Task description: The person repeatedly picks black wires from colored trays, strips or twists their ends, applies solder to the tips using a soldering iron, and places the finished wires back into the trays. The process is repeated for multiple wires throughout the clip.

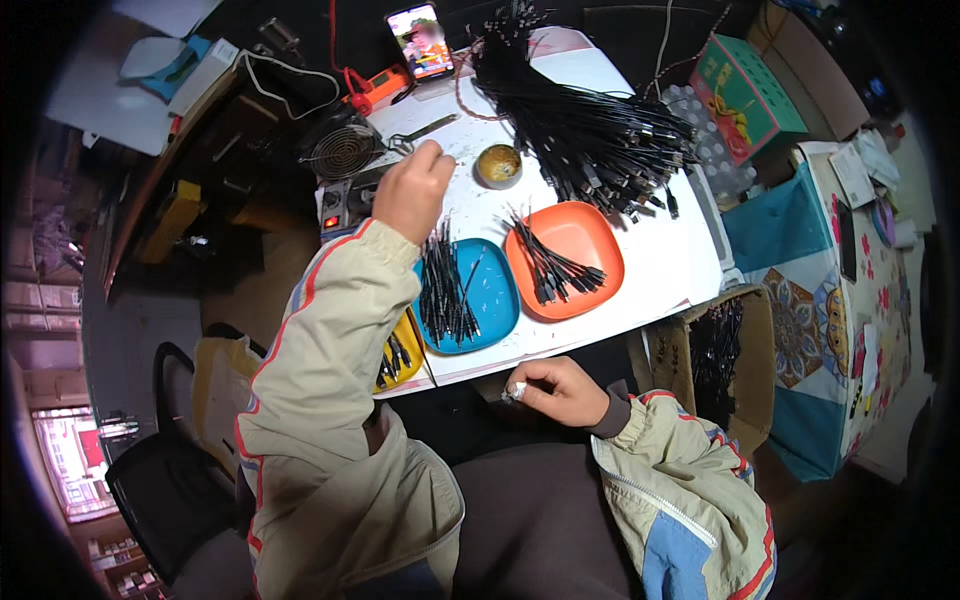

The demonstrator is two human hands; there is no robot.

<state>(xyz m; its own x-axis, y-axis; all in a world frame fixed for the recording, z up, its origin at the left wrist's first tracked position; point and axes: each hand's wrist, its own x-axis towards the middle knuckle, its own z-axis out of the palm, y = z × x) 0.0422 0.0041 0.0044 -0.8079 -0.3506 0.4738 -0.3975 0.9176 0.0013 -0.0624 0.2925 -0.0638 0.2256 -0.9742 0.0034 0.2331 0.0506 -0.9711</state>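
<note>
My left hand (413,190) is raised over the white table's left side, fingers closed; whatever they may hold is hidden. Close by is a small device with a lit red switch (332,222). Below the hand, a blue tray (498,318) holds short black cables (447,290) with stripped ends. An orange tray (600,235) beside it holds more short black cables (552,268). A small round tin (499,167) with yellow-brown residue stands behind the trays. My right hand (565,392), near my lap below the table edge, pinches a crumpled white scrap (516,390).
A large bundle of black USB cables (590,130) covers the table's back right. A lit phone (420,42) stands behind. A yellow tray (404,372) sits at the front left. Right of the table are a cardboard box (757,370) of cables and a cloth-covered table (800,270).
</note>
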